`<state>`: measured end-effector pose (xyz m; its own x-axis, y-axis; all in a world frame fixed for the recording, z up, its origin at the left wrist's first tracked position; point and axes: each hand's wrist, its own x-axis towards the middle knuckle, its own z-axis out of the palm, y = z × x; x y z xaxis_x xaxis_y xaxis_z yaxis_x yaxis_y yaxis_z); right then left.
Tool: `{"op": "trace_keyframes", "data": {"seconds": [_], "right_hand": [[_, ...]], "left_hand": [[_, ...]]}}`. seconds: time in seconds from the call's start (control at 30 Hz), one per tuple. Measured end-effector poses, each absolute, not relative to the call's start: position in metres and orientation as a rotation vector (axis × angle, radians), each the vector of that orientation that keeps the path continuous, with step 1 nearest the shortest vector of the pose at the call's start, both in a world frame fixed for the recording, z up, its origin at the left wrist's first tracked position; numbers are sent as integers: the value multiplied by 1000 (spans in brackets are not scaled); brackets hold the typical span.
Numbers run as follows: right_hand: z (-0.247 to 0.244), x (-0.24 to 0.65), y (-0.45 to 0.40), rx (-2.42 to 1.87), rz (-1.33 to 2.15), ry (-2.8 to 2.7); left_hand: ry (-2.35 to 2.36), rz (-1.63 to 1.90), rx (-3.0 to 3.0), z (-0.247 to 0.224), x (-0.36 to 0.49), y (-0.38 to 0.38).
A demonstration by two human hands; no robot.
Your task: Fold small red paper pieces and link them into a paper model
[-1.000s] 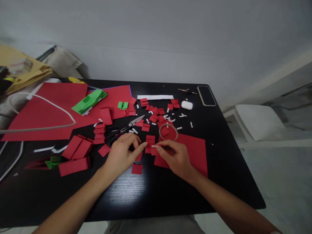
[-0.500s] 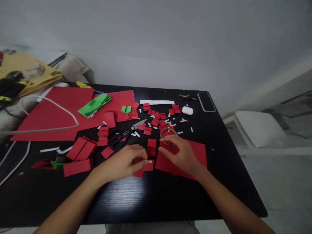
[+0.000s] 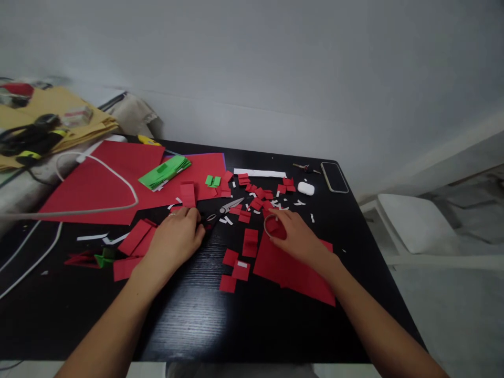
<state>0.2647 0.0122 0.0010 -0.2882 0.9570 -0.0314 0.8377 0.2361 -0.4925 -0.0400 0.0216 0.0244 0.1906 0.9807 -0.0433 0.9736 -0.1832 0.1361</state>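
My left hand (image 3: pixel 177 236) is over the handles of the black scissors (image 3: pixel 225 209), fingers bent downward; what lies under the fingers is hidden. My right hand (image 3: pixel 293 231) has its thumb and fingers around a roll of tape (image 3: pixel 269 226), resting on the red paper sheet (image 3: pixel 291 268). Between the hands lie a folded red piece (image 3: pixel 250 243) and small red squares (image 3: pixel 227 283), one bearing a white strip (image 3: pixel 242 264). Several small folded red pieces and white scraps are scattered beyond the scissors.
Large red sheets (image 3: pixel 137 194), a green folded stack (image 3: pixel 165 172) and a white cable (image 3: pixel 118 184) lie at the left. A white case (image 3: pixel 306 188), keys (image 3: pixel 306 168) and a phone (image 3: pixel 334 177) are at the back right. A white chair (image 3: pixel 417 223) stands beyond the table.
My left hand has moved left and away from the small red squares to the scissors' handles. My right hand stays by the tape roll, which now stands more upright. The view has shifted slightly.
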Motion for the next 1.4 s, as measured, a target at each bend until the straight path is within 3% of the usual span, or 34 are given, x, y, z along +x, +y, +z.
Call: {"op": "trace_keyframes", "data": {"seconds": [0.2,0.37,0.5,0.93,1.2,1.4], "right_hand": [[19,258,15,-1576,580,-1946],[30,252,14,-1222,1397,-1391],[27,248,7,-1117,1642,-1183],[8,257,0,-1025,1573,-1343],[8,256,-4,-1106,1141,-1658],[7,260,-1,-1039,1044,-1714]], "left_hand": [[1905,-10,2410,15,-40,26],[1833,-65,2399,14,-41,30],[1790,-23,2358,17,-49,31],[1453,468,2071,27,-41,23],[1362,373,2034,35,-38,19],[1395,294,2083,33,-38,18]]}}
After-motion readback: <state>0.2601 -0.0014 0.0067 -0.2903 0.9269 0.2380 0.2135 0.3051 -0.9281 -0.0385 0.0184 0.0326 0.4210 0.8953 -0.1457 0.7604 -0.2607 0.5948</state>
